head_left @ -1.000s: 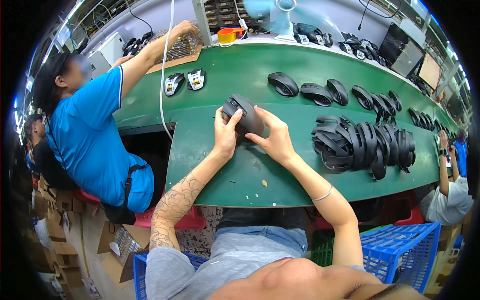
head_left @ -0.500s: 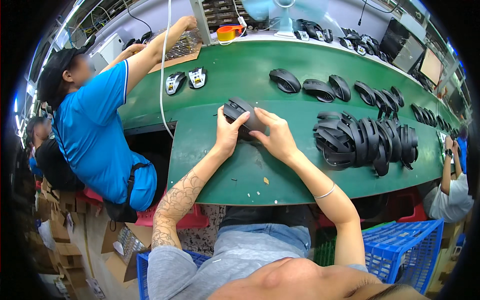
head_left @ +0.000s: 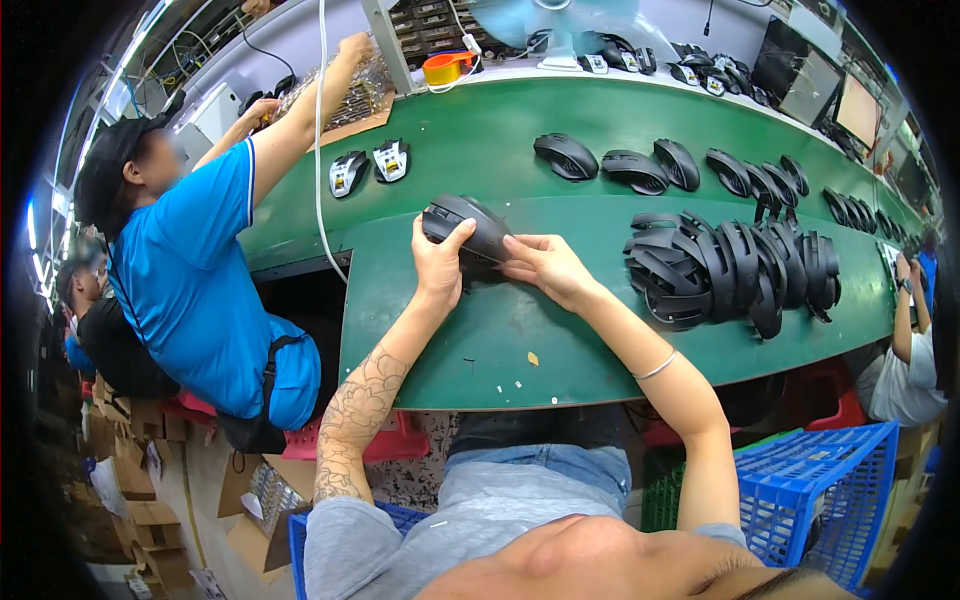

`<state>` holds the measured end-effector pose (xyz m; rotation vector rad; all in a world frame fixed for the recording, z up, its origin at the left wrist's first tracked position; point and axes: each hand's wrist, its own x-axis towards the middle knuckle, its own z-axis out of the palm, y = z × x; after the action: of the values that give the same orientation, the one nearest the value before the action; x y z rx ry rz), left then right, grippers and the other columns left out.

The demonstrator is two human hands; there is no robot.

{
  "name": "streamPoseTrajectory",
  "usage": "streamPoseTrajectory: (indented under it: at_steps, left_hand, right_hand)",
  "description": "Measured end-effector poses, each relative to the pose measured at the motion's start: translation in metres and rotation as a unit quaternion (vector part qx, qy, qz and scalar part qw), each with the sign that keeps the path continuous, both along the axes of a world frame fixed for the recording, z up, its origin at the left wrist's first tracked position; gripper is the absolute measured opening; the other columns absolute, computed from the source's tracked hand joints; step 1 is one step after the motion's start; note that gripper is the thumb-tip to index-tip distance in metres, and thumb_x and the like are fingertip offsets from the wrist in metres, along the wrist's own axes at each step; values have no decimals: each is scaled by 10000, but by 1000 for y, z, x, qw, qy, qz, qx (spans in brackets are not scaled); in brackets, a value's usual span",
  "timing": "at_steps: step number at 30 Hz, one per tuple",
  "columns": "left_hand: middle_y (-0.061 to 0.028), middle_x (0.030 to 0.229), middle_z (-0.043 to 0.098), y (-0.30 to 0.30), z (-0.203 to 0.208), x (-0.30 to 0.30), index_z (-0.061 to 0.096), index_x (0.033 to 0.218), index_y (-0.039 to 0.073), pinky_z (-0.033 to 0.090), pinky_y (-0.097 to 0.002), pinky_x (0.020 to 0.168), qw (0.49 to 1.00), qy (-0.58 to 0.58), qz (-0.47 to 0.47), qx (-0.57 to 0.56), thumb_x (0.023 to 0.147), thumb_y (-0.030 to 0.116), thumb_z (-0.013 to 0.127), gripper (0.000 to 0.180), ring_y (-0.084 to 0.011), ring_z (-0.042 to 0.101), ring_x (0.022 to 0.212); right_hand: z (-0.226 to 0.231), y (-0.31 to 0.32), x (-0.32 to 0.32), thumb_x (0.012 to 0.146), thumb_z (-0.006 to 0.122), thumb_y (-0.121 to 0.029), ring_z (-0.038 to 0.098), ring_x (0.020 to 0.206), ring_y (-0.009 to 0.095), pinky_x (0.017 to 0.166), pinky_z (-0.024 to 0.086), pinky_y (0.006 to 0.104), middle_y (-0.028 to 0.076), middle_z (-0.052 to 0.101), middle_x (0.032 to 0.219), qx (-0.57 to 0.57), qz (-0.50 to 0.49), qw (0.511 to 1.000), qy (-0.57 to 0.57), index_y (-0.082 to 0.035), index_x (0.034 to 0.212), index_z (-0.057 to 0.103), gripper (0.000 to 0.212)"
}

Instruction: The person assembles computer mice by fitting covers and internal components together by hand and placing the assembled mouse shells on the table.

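Note:
Between my hands, above the green table [head_left: 450,345], is a black computer mouse [head_left: 478,222]. My left hand [head_left: 439,262] is closed round its left end, thumb across the top. At the other end my right hand [head_left: 548,268] grips the mouse, thumb and fingers pressed close together. The underside of the mouse is hidden. To the right lies a heap of curved black mouse shells [head_left: 725,265]. Behind my hands, two opened mice with white and yellow insides [head_left: 392,160] stand on the table, and a finished-looking black mouse [head_left: 566,157] sits farther right.
A co-worker in a blue shirt [head_left: 190,260] reaches over the table at the left, beside a white cable [head_left: 319,130]. More black mice [head_left: 636,172] line the far side. A fan [head_left: 556,30] stands at the back. A blue crate [head_left: 820,480] is by my right side.
The mouse has turned to lie more level and shifted slightly left in my hands. My right fingers have closed from a spread hold to a tighter pinch at its right end.

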<state>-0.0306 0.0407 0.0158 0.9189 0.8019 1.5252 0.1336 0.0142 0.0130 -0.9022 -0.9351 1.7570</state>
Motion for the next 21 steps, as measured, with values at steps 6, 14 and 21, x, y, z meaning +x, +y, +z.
streamPoseTrajectory:
  at_steps: [6,14,21]
  left_hand:
    - [-85,1038,531,-1,3,5,406,1131,18,472,-323,847,999,28,-4,30,729,3,691,493,-182,562,936]
    - [-94,1073,519,-9,13,6,386,1162,21,465,-334,869,999,-5,-36,27,728,25,702,537,-191,547,985]
    - [-72,1043,535,-4,7,1,419,1140,43,464,-315,839,999,10,-40,13,750,90,685,474,-174,557,959]
  right_hand:
    - [-7,0,2,877,597,-192,599,882,149,770,493,258,96,617,1013,5,-18,999,47,44,1154,552,367]
    - [3,-4,2,858,622,-180,624,758,127,639,491,214,78,654,928,25,-52,998,-13,26,1104,597,322]
    - [3,-4,3,826,664,-189,622,769,114,625,475,218,76,661,919,32,-56,998,-19,1,1077,619,318]
